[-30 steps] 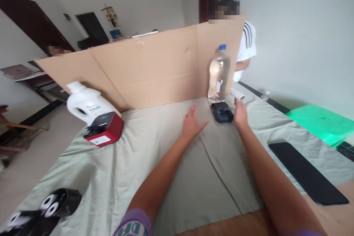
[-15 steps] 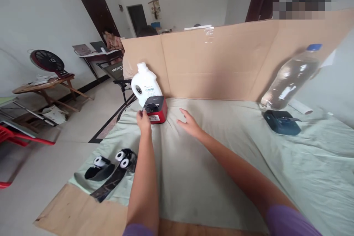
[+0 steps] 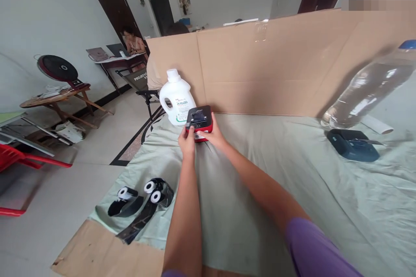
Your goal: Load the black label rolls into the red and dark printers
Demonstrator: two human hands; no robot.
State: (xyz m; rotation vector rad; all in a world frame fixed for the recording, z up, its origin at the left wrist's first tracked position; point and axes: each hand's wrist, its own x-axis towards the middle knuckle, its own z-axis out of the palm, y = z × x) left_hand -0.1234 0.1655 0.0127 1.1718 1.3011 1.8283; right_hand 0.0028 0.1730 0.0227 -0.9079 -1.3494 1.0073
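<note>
A small red device with a black top (image 3: 199, 120) is lifted a little off the pale green cloth (image 3: 260, 190), held by both hands. My left hand (image 3: 186, 141) grips its near left corner. My right hand (image 3: 214, 136) grips its near right side with fingers wrapped round. A white plastic jug (image 3: 175, 97) stands just behind it, against the cardboard screen (image 3: 276, 65).
Two black ribbon rolls with white cores (image 3: 143, 199) lie at the near left edge. A dark blue device (image 3: 352, 144) and a clear water bottle (image 3: 367, 91) are at the right. Beyond the screen sit other people, a folding chair, side tables and a fan.
My view swung left from the blue device. Both hands moved to the red device, closed on it and lifted it slightly towards me.
</note>
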